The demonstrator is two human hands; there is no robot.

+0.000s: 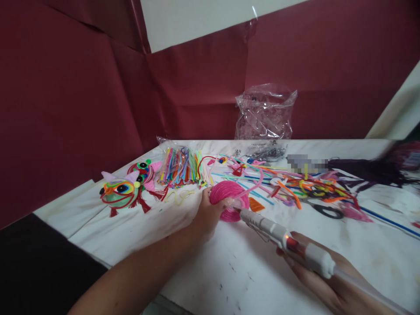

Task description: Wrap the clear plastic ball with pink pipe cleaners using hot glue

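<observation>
My left hand (213, 210) is closed on a round bowl-like piece wound with pink pipe cleaner (229, 190), held above the table. A loose end of the pink strand sticks up to the right, and a pale uncovered patch shows near my thumb. In my right hand (311, 267) is a white glue gun (269, 227) with a lit orange light. Its nozzle points at the pale patch; whether it touches cannot be made out. An orange folded piece (256, 204) lies just behind the nozzle.
Two colourful animal-head crafts (120, 192) stand at left. Behind are bundled pipe cleaners (183, 168) and a clear plastic bag (265, 113). Scissors (323, 210) and loose pipe cleaners (305, 188) lie at right, with dark purple tassels (367, 168) beyond. Red sheeting (197, 96) walls the back.
</observation>
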